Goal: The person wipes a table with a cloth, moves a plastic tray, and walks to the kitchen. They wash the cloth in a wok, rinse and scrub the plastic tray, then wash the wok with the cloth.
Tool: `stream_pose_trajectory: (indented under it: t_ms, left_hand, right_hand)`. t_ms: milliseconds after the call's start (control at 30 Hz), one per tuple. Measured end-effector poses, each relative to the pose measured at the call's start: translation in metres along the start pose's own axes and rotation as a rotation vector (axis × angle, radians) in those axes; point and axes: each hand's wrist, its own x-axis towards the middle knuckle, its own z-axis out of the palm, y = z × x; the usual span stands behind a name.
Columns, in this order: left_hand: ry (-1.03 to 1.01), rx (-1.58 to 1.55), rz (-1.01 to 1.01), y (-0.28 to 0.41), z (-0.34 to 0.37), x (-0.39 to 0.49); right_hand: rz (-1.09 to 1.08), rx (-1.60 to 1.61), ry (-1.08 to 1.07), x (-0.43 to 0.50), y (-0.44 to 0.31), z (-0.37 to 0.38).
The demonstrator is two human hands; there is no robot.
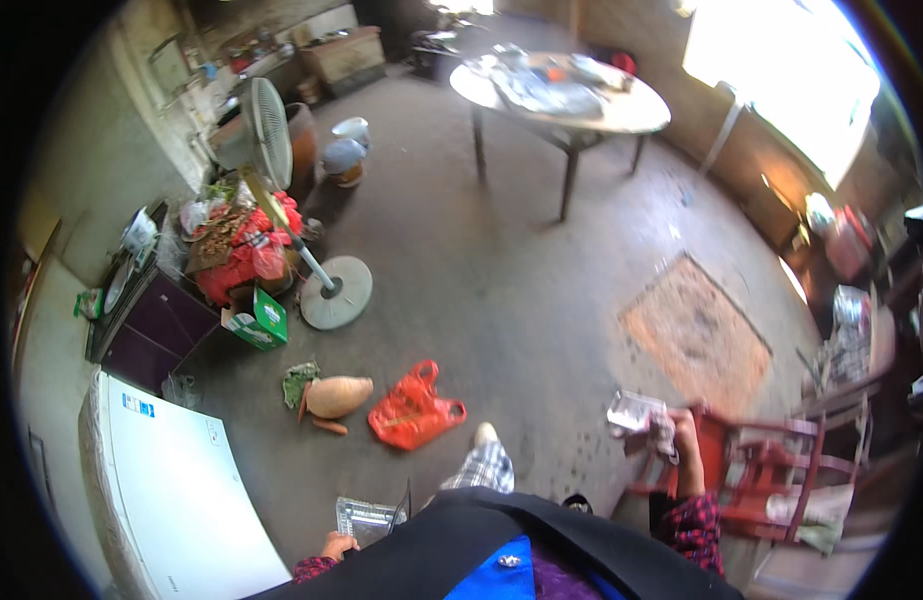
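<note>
My left hand (340,546) is at the bottom left, closed on the edge of a clear plastic container (367,519). At the lower right my right hand (680,435) grips a bunched, pale, crumpled item (662,433), with a shiny clear or silvery container (635,411) beside it; the blur hides exactly what it is. On the floor ahead lie a red plastic bag (418,409), a large tan gourd or root vegetable (340,397), carrot-like pieces (329,427) and a green leafy piece (301,382).
A white chest freezer (183,480) stands at the left. A pedestal fan's base (355,292) and a green carton (262,319) stand beyond it. A round table (641,112) is at the back. Red wooden chairs (805,480) stand at the right, near a mat-like patch (698,337).
</note>
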Motion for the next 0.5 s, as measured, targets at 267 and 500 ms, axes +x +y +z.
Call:
stream_pose_trajectory:
  t_ms: [267, 500]
  left_hand:
    - [0.142, 0.396, 1.089, 0.178, -0.043, 0.095]
    - [0.388, 0.066, 0.714, 0.358, -0.013, 0.192]
  right_hand:
    - [0.36, 0.048, -0.091, 0.269, -0.083, 0.085]
    - [0.27, 0.016, -0.379, 0.523, -0.146, 0.144]
